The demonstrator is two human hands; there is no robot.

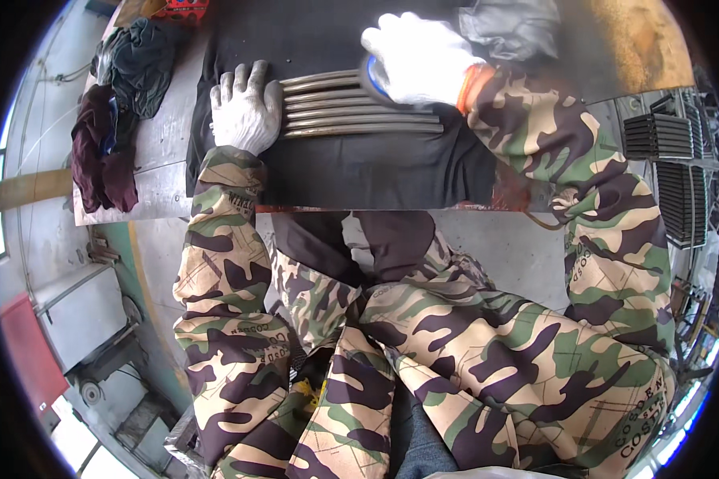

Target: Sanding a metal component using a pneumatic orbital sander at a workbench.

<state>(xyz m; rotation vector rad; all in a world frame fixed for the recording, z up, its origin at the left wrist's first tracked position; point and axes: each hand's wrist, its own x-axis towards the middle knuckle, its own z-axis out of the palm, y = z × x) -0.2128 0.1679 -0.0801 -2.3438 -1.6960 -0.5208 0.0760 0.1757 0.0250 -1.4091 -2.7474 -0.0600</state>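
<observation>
Several slim metal rods (351, 118) lie side by side on a black cloth (335, 176). My left hand (245, 112), in a white glove with greyed fingertips, rests flat at their left ends with its fingers stretched out. Over the right part of the rods, my right hand (419, 60), in a white glove with an orange cuff, is closed on a round dark disc with a blue edge (373, 80). Most of the disc is hidden under the glove. The right ends of some rods show below that hand.
Crumpled dark rags (136, 68) and a maroon cloth (102, 156) lie on the table's left side. A clear plastic bag (511, 28) sits beyond my right hand. Stacked dark bars (659, 136) stand on a rack at the right. The table's front edge (391, 211) crosses before me.
</observation>
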